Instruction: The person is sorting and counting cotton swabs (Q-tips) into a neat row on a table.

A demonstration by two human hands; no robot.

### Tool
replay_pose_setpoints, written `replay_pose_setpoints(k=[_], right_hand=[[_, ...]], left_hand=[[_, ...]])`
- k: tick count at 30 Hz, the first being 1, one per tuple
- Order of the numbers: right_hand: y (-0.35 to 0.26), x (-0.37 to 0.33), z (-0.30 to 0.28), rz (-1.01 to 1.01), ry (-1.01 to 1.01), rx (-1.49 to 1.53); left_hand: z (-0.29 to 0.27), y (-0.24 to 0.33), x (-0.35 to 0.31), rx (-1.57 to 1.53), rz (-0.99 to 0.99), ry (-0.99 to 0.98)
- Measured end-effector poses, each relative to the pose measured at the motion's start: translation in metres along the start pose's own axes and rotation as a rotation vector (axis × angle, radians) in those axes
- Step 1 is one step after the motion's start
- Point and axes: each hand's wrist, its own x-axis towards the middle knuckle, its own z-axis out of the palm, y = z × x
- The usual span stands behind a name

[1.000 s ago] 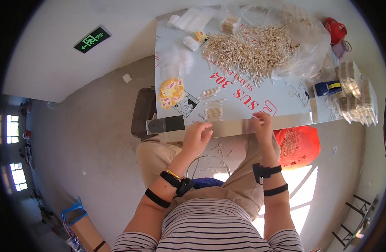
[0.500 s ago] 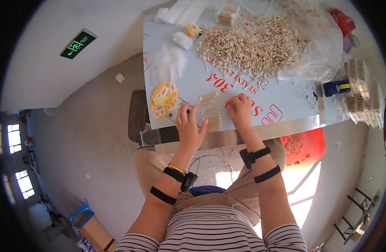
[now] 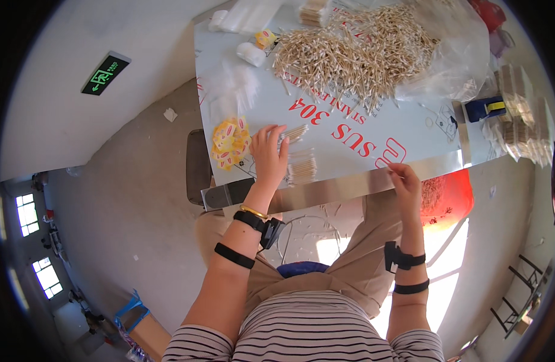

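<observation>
My left hand (image 3: 269,155) rests at the table's near left part, its fingers stretched and slightly apart. Its fingertips are beside a small row of cotton swabs (image 3: 297,133); whether they touch is hard to see. A second row of cotton swabs (image 3: 303,166) lies just nearer to me, to the right of the left wrist. Over the table's metal front edge, well to the right, my right hand (image 3: 406,182) has thumb and fingers pinched together. What they pinch, if anything, is too small to make out.
A big heap of loose cotton swabs (image 3: 356,54) spreads across the far side, beside a clear plastic bag (image 3: 461,57). Yellow labels (image 3: 230,142) and clear bags (image 3: 232,90) lie left. Packed swab bundles (image 3: 519,136) stand right; a red bag (image 3: 452,196) sits below the edge.
My right hand has moved right and nearer, away from the swab rows to the table's front edge. My left hand has shifted slightly away from me, toward the farther swab row.
</observation>
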Motion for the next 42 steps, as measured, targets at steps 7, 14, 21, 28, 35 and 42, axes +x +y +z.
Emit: replay_pose_setpoints(k=[7, 14, 21, 28, 35, 42], right_hand=[[0.055, -0.065, -0.186, 0.155, 0.383, -0.462], [0.078, -0.073, -0.197, 0.148, 0.467, -0.479], [0.026, -0.036, -0.081, 0.024, 0.27, -0.352], [-0.027, -0.003, 0.045, -0.171, 0.009, -0.241], [-0.037, 0.04, 0.138, -0.347, -0.206, -0.356], [-0.021, 0.053, 0.175, -0.427, -0.223, -0.073]], left_hand=[[0.017, -0.01, 0.007, -0.001, -0.076, 0.012], [0.026, -0.002, 0.003, -0.012, -0.066, 0.033], [0.023, 0.005, -0.011, -0.044, -0.013, 0.033], [0.014, 0.006, -0.021, -0.085, -0.011, 0.032], [-0.007, -0.007, -0.036, -0.084, -0.043, 0.071], [-0.001, 0.007, -0.048, -0.512, -0.141, 0.135]])
